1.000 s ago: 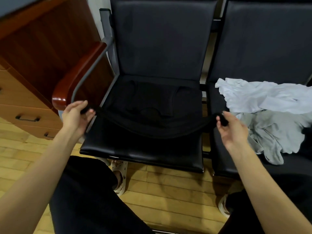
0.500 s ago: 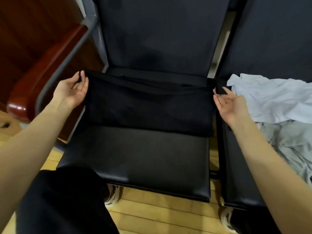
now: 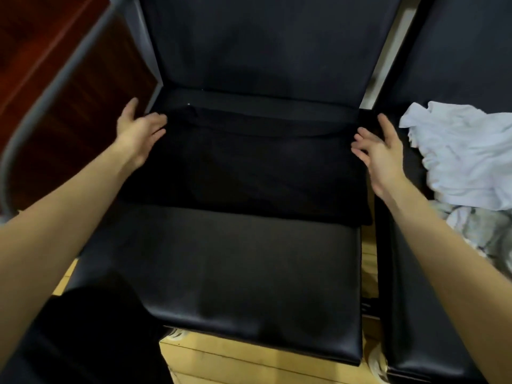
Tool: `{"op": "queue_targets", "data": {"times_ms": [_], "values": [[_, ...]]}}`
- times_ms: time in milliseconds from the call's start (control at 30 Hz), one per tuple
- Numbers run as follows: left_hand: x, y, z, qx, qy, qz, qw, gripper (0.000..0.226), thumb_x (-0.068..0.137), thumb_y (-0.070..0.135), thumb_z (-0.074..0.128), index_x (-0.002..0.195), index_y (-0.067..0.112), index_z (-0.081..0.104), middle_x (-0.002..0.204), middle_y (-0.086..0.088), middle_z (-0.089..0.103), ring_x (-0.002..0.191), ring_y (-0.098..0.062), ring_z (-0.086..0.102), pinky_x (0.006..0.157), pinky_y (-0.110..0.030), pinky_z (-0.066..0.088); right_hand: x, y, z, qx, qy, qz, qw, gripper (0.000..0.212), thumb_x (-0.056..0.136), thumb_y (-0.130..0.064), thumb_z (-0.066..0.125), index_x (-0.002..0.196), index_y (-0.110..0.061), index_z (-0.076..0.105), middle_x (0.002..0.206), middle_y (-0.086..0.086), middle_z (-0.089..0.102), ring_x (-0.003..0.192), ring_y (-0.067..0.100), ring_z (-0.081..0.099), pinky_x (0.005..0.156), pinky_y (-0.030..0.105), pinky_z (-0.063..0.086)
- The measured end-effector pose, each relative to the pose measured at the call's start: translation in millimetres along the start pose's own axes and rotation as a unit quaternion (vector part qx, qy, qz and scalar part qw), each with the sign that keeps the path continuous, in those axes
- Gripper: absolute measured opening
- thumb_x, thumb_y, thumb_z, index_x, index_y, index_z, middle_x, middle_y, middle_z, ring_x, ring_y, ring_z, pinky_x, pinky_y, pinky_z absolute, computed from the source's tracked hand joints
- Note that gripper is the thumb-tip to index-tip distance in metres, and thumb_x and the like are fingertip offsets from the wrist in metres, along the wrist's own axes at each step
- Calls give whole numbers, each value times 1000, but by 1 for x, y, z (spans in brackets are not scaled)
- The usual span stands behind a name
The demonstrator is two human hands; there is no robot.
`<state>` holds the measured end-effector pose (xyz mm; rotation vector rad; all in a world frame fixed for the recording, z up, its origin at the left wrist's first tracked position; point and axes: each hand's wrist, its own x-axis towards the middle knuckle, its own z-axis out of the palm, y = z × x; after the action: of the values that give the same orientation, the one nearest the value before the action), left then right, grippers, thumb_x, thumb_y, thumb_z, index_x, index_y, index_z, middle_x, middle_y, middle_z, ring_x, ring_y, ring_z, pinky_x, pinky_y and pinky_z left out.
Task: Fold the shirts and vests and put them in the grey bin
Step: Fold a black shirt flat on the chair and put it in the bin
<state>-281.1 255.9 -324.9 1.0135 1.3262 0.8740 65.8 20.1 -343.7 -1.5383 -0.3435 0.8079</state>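
A black garment (image 3: 249,167) lies folded in half across the back part of the black chair seat (image 3: 243,273). My left hand (image 3: 138,131) rests at its upper left corner, fingers spread and holding nothing. My right hand (image 3: 378,151) hovers at its right edge, fingers apart and empty. A white garment (image 3: 460,156) lies crumpled on the neighbouring seat to the right, with a grey garment (image 3: 487,231) partly under it. No grey bin is in view.
A red-brown wooden cabinet (image 3: 55,79) and a grey metal armrest (image 3: 41,106) stand at the left. The second black chair (image 3: 415,300) adjoins on the right. Wooden floor (image 3: 249,364) shows below the seats. My dark-clothed knee (image 3: 91,336) is at lower left.
Both hands carried the garment's near edge to the back of the seat, folding it in half, then let go. The view moved closer and further down.
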Motion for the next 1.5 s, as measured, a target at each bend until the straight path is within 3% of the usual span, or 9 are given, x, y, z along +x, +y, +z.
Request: {"op": "queue_targets", "data": {"times_ms": [133,233,300,633,767,933,1067,1400,1500], "values": [[-8,-9,28,404,-70,280,868,64,83,8,72,141,19,47,136,-7,49,120,-18,51,100,-24,41,-6,5,24,-345,-84,-248,901,63,81,1,63,138,-20,47,132,0,45,126,20,46,108,34,38],[-8,-12,51,518,-156,382,749,59,80,11,74,135,17,55,137,-10,49,128,-26,45,109,-28,30,-3,8,44,-492,-144,-320,797,46,84,-7,65,128,-13,57,138,12,43,130,29,42,112,39,32],[-6,-16,66,547,-177,397,715,55,83,13,71,135,15,55,138,-8,47,130,-25,43,111,-32,28,3,8,56,-546,-171,-324,753,47,87,-9,64,133,-13,54,144,12,38,131,30,40,109,42,34],[25,-21,103,535,-65,395,744,23,93,17,61,115,12,65,121,-8,59,115,-26,53,103,-42,37,45,-5,56,-606,-121,-287,732,43,95,-25,57,134,-8,50,133,14,48,122,32,46,102,43,36],[7,-25,119,544,-19,402,737,30,89,12,59,120,11,59,123,-11,52,117,-30,48,102,-44,36,62,-11,26,-583,-98,-231,773,47,90,-32,66,128,-8,54,127,17,51,121,35,47,102,47,38],[-94,-57,150,443,-196,508,712,18,82,27,60,94,14,66,95,-7,61,89,-29,58,85,-39,43,80,-12,-4,-546,-88,-189,811,44,76,-43,77,99,-9,62,89,6,59,109,32,49,90,33,39],[-165,-92,174,420,-358,498,669,28,86,37,64,102,15,67,103,-3,60,93,-20,56,82,-37,48,82,-12,-4,-512,-108,-171,835,39,77,-36,79,92,-8,56,72,-7,41,99,26,48,87,36,43],[-200,-102,200,433,-379,468,670,12,85,17,66,95,11,69,94,-2,63,85,-16,59,72,-36,54,63,-24,-17,-553,-209,-89,801,48,88,-37,68,62,-21,31,66,-5,33,60,9,35,61,23,31],[-208,-94,179,427,-425,380,702,13,82,19,68,93,13,68,90,3,63,78,-10,58,73,-34,51,33,-16,-32,-549,-197,-80,809,31,89,-34,68,75,-8,56,76,3,57,76,19,56,67,29,39]]}}
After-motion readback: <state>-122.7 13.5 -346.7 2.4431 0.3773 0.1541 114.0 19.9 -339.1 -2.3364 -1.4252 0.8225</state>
